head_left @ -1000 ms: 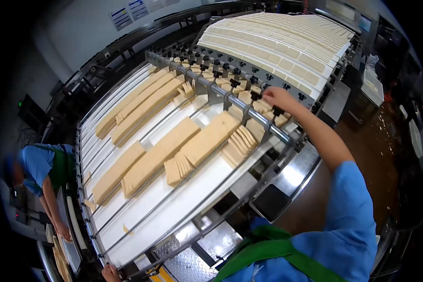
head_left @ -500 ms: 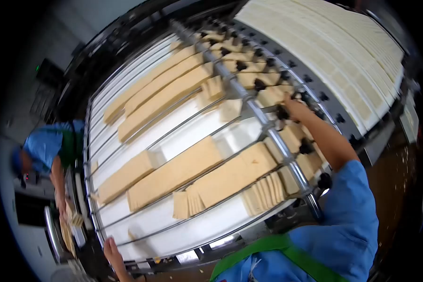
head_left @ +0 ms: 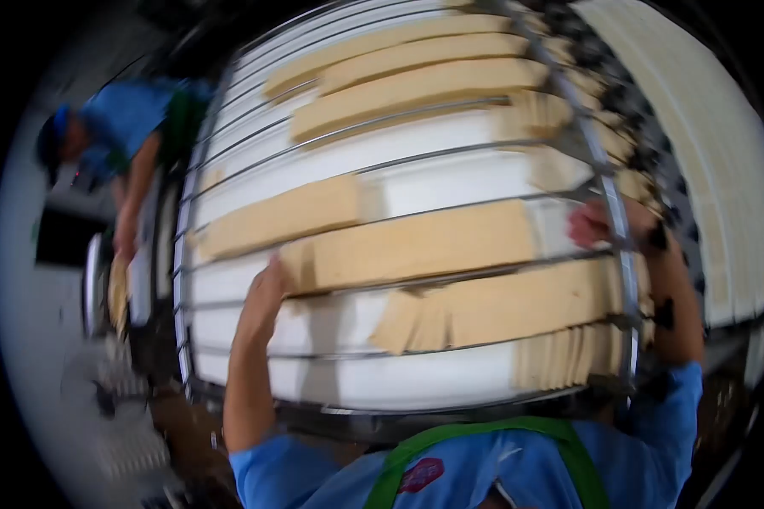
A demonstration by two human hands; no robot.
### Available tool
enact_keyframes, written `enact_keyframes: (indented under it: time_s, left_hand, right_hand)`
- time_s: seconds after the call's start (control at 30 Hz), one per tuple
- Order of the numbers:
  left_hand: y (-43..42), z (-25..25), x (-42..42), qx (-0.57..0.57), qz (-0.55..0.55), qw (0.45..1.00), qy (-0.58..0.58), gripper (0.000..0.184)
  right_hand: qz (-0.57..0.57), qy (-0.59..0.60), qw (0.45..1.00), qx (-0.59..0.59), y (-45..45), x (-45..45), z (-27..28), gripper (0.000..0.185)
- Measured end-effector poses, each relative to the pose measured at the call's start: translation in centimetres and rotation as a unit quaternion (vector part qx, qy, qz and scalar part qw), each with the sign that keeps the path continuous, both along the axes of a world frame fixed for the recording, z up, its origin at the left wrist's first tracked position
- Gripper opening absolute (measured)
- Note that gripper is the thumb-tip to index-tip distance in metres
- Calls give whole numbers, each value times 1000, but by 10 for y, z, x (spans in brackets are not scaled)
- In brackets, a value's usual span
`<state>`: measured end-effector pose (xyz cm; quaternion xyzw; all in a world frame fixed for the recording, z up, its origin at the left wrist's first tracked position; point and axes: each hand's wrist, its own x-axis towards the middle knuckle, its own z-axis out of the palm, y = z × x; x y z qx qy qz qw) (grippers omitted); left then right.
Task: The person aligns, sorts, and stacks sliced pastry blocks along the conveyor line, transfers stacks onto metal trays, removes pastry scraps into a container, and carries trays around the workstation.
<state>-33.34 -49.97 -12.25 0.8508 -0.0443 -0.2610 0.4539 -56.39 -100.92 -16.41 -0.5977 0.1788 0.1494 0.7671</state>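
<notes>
A long row of thin tan sheets point(head_left: 416, 246) lies on the white belt point(head_left: 433, 182) between metal rods. My left hand point(head_left: 267, 284) is at the row's left end, fingers stretched up against it. Past the row's right end is my right hand point(head_left: 590, 222), over the belt beside the thick metal crossbar point(head_left: 615, 199). Motion smears its fingers, and I see nothing clearly held in it. Nearer me, another tan row point(head_left: 518, 293) has fanned sheets at its left end. Several loose sheets point(head_left: 564, 356) lean together in the nearest lane.
More tan rows point(head_left: 416, 93) fill the far lanes. A shorter row point(head_left: 284, 216) lies beyond my left hand. Right of the crossbar are dark knobs point(head_left: 666, 314) and a pale scored sheet point(head_left: 696, 136). A co-worker point(head_left: 132, 127) bends over a side table at left.
My left hand has moved from the near-left rail onto the row's end. My right hand has come back from beyond the crossbar to the belt. The view has turned.
</notes>
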Motion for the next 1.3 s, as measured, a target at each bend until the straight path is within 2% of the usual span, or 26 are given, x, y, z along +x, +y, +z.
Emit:
enact_keyframes:
  time_s: [0.03,0.07,0.17,0.2,0.27,0.33,0.4,0.43,0.47,0.5,0.6,0.67,0.7,0.73,0.77,0.8,0.83,0.87,0.9,0.93,1.0,1.03,1.1,1.17,1.27,1.3]
  left_hand:
    - [-21,9,-13,-63,-27,997,29,62]
    - [-40,17,-26,-121,-53,989,58,62]
    - [-100,28,-58,-153,-177,968,94,66]
    - [-116,29,-64,-171,-207,956,116,66]
    - [-144,21,-68,-189,-242,941,141,64]
    - [-165,13,-73,-154,-226,948,164,62]
    - [-180,17,-76,-151,-238,944,172,60]
    - [-182,18,-75,-117,-242,946,181,59]
    - [-183,19,-74,-84,-243,948,188,59]
    - [-186,19,-75,-83,-241,949,185,59]
    - [-199,18,-87,-33,-261,953,152,57]
    - [-213,27,-94,-34,-264,954,137,57]
    - [-219,33,-84,-35,-262,955,133,57]
    - [-225,42,-68,140,-338,931,5,57]
    - [-232,50,-58,310,-394,856,-122,61]
    - [-239,59,-59,300,-341,861,-228,66]
    - [-252,60,-52,259,-337,868,-256,62]
    - [-266,55,-43,216,-332,875,-279,58]
    - [-280,32,-31,134,-357,895,-232,52]
    - [-295,9,-20,48,-378,906,-183,48]
    - [-328,0,-27,75,-379,922,-35,39]
    - [-338,-5,-28,73,-377,923,-33,39]
    - [-353,-12,-29,-86,-377,910,149,36]
    - [-357,-13,-33,-119,-369,910,145,35]
    - [-346,7,-46,-134,-350,920,117,37]
    - [-335,7,-37,-129,-381,913,64,37]
  right_hand:
    - [-37,5,999,-7,1,-5,3,38]
    - [-53,27,994,-94,2,-8,13,39]
    - [-93,126,931,-330,2,-28,39,49]
    - [-139,54,953,-264,-9,-37,21,55]
    - [-148,84,914,-367,-2,-45,21,60]
    - [-187,53,919,-343,3,-39,4,66]
    - [-174,30,885,-431,-6,-46,-15,67]
    - [-213,97,880,-414,6,-44,3,57]
    - [-215,95,880,-413,13,-50,10,57]
    - [-180,69,755,-626,19,-54,14,48]
    - [-181,67,580,-791,4,-32,20,21]
    - [-195,42,778,-596,-20,-11,18,23]
    - [-145,25,793,-592,-21,1,28,27]
    - [-144,21,791,-594,-19,11,34,27]
    - [-130,27,832,-539,-17,19,38,33]
    - [-117,31,868,-481,-17,25,41,40]
    - [-120,27,868,-481,-24,29,25,40]
    - [-117,-12,916,-384,-35,32,-6,46]
    - [-113,-32,935,-335,-36,35,-14,48]
    - [-109,-50,951,-285,-37,37,-23,51]
    - [-101,-66,928,-351,-29,39,-16,37]
    - [-98,-71,920,-373,-23,38,-4,33]
    - [-28,-1,926,-376,-20,27,33,45]
    - [1,38,929,-369,-19,21,35,52]
    - [-156,-124,925,-323,-41,22,19,52]
    - [-243,-67,929,-271,-50,21,18,47]
